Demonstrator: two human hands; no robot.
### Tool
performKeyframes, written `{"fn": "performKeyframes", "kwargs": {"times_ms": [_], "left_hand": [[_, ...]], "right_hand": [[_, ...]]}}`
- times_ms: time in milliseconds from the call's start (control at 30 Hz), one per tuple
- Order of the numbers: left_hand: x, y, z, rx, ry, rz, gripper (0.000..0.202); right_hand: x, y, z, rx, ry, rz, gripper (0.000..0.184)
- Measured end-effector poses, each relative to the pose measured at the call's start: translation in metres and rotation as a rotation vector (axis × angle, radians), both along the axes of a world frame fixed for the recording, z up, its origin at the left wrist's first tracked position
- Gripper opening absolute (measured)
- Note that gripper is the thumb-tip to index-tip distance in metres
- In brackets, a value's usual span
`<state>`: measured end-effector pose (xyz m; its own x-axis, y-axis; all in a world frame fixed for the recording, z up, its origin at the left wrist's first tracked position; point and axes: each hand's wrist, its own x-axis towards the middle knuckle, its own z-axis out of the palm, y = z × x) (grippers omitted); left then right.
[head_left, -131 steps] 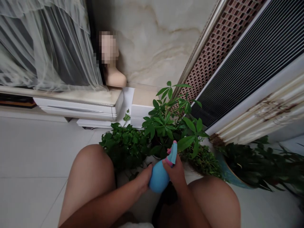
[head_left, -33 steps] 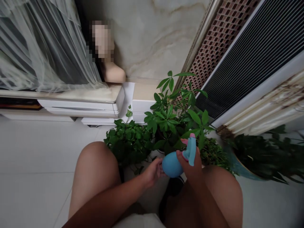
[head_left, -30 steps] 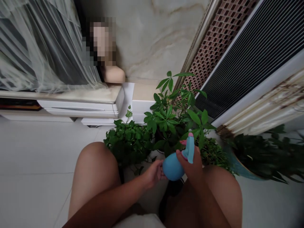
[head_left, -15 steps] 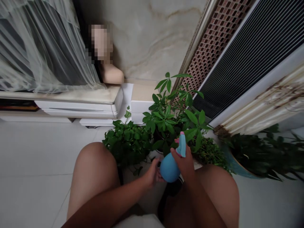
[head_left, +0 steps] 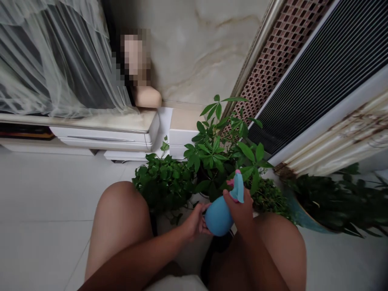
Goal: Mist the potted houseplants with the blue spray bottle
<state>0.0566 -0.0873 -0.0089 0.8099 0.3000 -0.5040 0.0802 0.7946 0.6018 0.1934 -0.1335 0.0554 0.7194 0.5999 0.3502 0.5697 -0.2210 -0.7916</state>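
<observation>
Two-handed hold on a spray bottle (head_left: 218,216), seen from above. The right hand (head_left: 242,208) is closed around the bottle's neck, thumb on the near side; the fingers on the far side are largely hidden, so whether one presses the pink trigger (head_left: 230,183) cannot be told. The left hand (head_left: 195,222) is cupped and half open, its fingers against the rounded blue body at the base; how much weight it bears is not evident. The bottle lies tilted between the hands, base toward the left, with its pink nozzle tip (head_left: 237,172) directed away from the person. Just beyond the grip stands a palmate-leaved potted plant (head_left: 212,155); left of it, a low, broad-leaved plant (head_left: 165,182); right of the grip, a small-leaved plant (head_left: 271,197) and, farther out, a large teal pot (head_left: 306,218) of dark foliage. The left knee (head_left: 121,202) and right knee (head_left: 279,230) flank the grip. Beyond and left: a white drawer cabinet (head_left: 106,137).
</observation>
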Motion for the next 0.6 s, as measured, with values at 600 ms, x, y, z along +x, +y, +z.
{"fn": "performKeyframes", "kwargs": {"times_ms": [600], "left_hand": [[-0.0012, 0.0027, -0.0013, -0.078, 0.002, 0.067, 0.045]], "right_hand": [[-0.0003, -0.0053, 0.0026, 0.083, 0.026, -0.042, 0.032]]}}
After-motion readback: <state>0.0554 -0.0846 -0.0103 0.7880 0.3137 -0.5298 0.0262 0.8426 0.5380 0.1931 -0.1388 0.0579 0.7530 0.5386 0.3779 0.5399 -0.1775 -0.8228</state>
